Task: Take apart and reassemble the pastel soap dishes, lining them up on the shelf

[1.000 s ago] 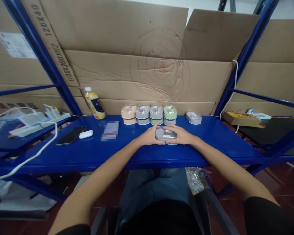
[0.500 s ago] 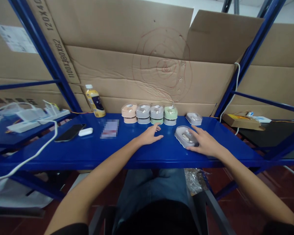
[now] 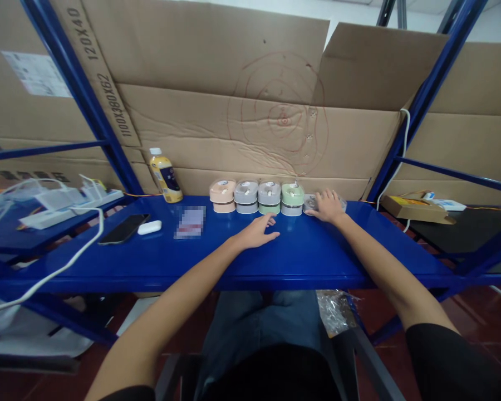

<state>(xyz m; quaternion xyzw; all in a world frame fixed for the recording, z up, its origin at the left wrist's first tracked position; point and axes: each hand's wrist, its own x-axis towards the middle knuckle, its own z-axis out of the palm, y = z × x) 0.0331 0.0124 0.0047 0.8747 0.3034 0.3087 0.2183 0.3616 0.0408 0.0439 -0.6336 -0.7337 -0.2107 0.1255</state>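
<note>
Several small clear-lidded plastic boxes stand stacked two high in a row at the back of the blue table (image 3: 217,253). From left to right are a peach stack (image 3: 222,197), a grey stack (image 3: 246,197), a grey box on a green one (image 3: 269,192), and a green box (image 3: 292,194) on a grey one. Right of the row, my right hand (image 3: 328,207) grips a grey clear-lidded box (image 3: 310,204) from above, hiding much of it. My left hand (image 3: 259,231) is empty, its fingers apart and loosely bent, in front of the row.
A yellow drink bottle (image 3: 166,175) stands at the back left. Nearer lie a phone (image 3: 124,229), a white earbud case (image 3: 149,227) and a blurred packet (image 3: 191,222). Power strips with white cables (image 3: 70,209) are at far left, a small carton (image 3: 415,209) at far right.
My right hand has carried the grey box from the right front of the table back beside the stacks, where another grey box stood. My left hand has stayed almost still.
</note>
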